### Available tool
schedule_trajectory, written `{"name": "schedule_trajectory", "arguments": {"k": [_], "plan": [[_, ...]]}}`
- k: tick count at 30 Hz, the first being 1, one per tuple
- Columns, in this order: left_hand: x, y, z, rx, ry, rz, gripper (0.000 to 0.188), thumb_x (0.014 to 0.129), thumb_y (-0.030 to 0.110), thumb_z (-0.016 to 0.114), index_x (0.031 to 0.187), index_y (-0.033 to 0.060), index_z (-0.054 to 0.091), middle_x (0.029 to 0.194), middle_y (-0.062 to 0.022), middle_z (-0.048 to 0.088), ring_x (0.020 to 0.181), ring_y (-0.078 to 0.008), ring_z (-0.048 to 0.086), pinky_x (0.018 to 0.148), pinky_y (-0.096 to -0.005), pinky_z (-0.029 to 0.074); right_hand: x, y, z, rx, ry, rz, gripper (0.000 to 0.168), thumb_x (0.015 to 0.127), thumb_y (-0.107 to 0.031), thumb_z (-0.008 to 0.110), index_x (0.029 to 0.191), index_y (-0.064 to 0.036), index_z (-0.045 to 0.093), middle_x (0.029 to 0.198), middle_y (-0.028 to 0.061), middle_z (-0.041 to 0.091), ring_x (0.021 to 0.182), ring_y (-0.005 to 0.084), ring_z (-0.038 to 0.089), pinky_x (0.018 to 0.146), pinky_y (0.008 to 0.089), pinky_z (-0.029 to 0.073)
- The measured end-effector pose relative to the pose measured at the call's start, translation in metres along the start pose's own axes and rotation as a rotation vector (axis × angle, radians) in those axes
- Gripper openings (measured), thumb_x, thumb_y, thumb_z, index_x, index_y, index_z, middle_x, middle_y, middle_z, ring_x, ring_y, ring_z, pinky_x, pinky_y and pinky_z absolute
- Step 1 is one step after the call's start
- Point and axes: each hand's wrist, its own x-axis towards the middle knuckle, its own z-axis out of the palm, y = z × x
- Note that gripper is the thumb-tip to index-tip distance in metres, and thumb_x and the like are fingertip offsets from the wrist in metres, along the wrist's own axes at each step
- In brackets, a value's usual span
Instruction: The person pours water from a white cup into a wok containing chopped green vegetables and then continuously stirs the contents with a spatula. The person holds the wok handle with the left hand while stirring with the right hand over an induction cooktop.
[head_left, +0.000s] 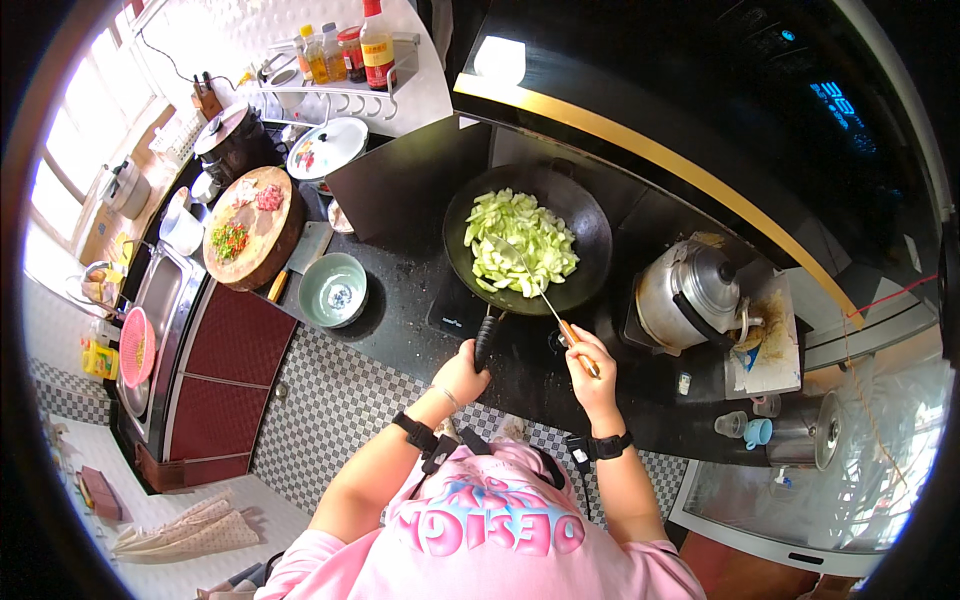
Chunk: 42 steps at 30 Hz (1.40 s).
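Note:
My left hand (461, 373) grips the black handle (485, 341) of a dark wok (592, 225), which stands on the stove in front of me. Sliced pale green vegetable pieces (525, 240) fill the middle of the wok. In my right hand (592, 367) is a metal spatula with a wooden grip (574, 341); its blade rests among the pieces, partly hidden by them. Left of the wok, a green ceramic bowl (334, 291) sits near the counter edge. Beyond it lies a cleaver (309, 247) beside a round wooden chopping block (259, 259) bearing chopped red and green peppers (229, 241) and sliced meat (268, 198).
A large metal kettle (686, 300) stands right of the wok, with a blue cup (757, 433) farther right. A dark panel (409, 184) rises behind left, below a shelf of sauce bottles (377, 52). At far left are a sink (161, 281) and a pink basket (136, 346).

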Motion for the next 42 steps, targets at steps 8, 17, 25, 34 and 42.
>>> {"name": "schedule_trajectory", "arguments": {"k": [8,17,25,34,42], "plan": [[-0.005,0.009,-0.004,0.008,-0.001,-0.032,0.059,0.080,0.019,0.067,0.131,-0.0008,0.043,0.101,-0.0287,0.065,0.096,-0.0424,0.065,0.084,-0.0444,0.052,-0.016,-0.017,-0.004,0.260,0.034,0.078,0.009,0.084,0.006,0.066,0.090,-0.001,0.063,0.124,0.0210,0.063,0.109,0.0279,0.065,0.093,0.0357,0.051],[-0.003,0.005,0.000,0.002,0.026,-0.025,0.061,0.080,0.019,0.068,0.132,-0.0017,0.043,0.104,-0.0294,0.065,0.099,-0.0421,0.065,0.086,-0.0438,0.052,-0.026,-0.036,-0.010,0.330,0.081,0.128,0.007,0.087,0.004,0.065,0.092,0.000,0.063,0.122,0.0199,0.063,0.107,0.0256,0.065,0.092,0.0349,0.052],[0.000,0.000,0.002,0.004,0.019,-0.024,0.060,0.080,0.018,0.067,0.131,-0.0019,0.043,0.102,-0.0297,0.065,0.097,-0.0429,0.065,0.085,-0.0447,0.052,-0.026,-0.045,-0.014,0.260,0.067,0.121,0.008,0.087,0.005,0.064,0.091,-0.001,0.062,0.118,0.0187,0.065,0.103,0.0240,0.066,0.091,0.0331,0.051],[-0.001,0.001,0.002,-0.001,0.022,-0.018,0.059,0.080,0.018,0.067,0.131,-0.0006,0.044,0.101,-0.0294,0.065,0.097,-0.0430,0.064,0.084,-0.0451,0.051,-0.029,-0.035,-0.019,0.171,0.144,0.061,0.009,0.085,0.007,0.063,0.089,-0.001,0.062,0.118,0.0195,0.064,0.103,0.0260,0.066,0.091,0.0350,0.052],[-0.001,0.001,0.001,-0.003,0.004,-0.026,0.060,0.080,0.019,0.066,0.132,-0.0015,0.042,0.103,-0.0293,0.065,0.099,-0.0429,0.064,0.086,-0.0447,0.051,-0.033,-0.026,-0.021,0.049,0.128,0.043,0.010,0.082,0.003,0.068,0.089,-0.001,0.064,0.116,0.0216,0.066,0.104,0.0292,0.067,0.091,0.0364,0.051]]}}
